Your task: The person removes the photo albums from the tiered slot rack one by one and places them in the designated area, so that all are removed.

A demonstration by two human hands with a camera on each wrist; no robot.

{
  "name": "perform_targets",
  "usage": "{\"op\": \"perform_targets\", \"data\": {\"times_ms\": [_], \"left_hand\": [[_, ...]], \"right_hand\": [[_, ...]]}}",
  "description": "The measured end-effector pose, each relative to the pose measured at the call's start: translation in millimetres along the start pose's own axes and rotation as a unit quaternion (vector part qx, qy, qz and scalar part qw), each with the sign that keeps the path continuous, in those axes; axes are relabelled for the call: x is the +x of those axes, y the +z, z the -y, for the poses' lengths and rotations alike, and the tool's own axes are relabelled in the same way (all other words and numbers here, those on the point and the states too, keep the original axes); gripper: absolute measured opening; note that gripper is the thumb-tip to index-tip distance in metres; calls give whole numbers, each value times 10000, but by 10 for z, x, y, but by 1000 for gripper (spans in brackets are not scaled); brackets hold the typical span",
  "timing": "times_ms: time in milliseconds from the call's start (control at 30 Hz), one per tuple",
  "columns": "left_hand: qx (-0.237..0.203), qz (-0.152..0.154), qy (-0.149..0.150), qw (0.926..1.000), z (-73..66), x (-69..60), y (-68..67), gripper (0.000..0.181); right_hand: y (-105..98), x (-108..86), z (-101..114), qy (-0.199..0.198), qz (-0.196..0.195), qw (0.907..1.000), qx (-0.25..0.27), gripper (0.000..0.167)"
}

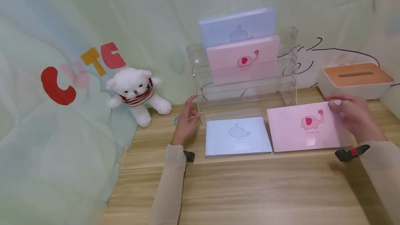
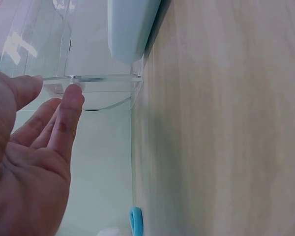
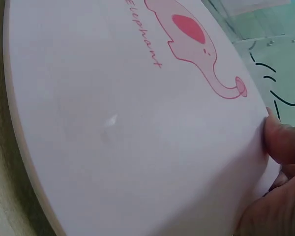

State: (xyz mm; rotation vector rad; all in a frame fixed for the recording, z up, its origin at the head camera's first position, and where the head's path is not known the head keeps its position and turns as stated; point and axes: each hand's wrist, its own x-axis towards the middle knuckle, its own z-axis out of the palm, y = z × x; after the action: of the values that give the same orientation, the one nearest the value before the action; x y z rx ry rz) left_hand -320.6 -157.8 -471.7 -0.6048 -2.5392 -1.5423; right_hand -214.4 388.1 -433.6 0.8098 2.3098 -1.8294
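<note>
A clear tiered rack [image 1: 247, 94] stands against the backdrop. Its upper tiers hold a blue whale booklet [image 1: 225, 27] and, in front, a pink elephant booklet [image 1: 225, 61]; the lowest tier holds nothing. The left hand [image 1: 186, 121] touches the rack's left side edge with thumb and fingertips; the left wrist view shows the hand [image 2: 39, 142] at the clear panel [image 2: 103, 78]. The right hand [image 1: 356, 117] pinches the upper right edge of another pink elephant booklet [image 1: 290, 127], its thumb on the cover [image 3: 113, 147]. Between the hands, a second blue whale booklet [image 1: 218, 141] lies on the table.
A white plush bear [image 1: 142, 103] in a striped top sits at the back left, near a small blue ring [image 1: 175, 120]. At the back right stands a tissue box [image 1: 350, 91] with a wood-coloured lid. Wooden tabletop [image 1: 250, 190] spans the foreground.
</note>
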Motion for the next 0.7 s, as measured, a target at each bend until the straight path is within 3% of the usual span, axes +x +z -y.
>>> {"op": "perform_targets", "data": {"times_ms": [133,367,533,700], "left_hand": [[-62,-3,62,10000,2,23,4,74],[13,5,101,9999,-10,28,21,75],[39,20,120,9999,-10,18,12,76],[33,1,84,10000,-19,9,-4,76]], "right_hand": [[30,111,-6,36,59,9995,-301,49],[9,226,-88,-23,576,9959,-704,53],[15,241,-153,17,1004,9930,-614,53],[70,248,-156,125,1068,9933,-432,53]]}}
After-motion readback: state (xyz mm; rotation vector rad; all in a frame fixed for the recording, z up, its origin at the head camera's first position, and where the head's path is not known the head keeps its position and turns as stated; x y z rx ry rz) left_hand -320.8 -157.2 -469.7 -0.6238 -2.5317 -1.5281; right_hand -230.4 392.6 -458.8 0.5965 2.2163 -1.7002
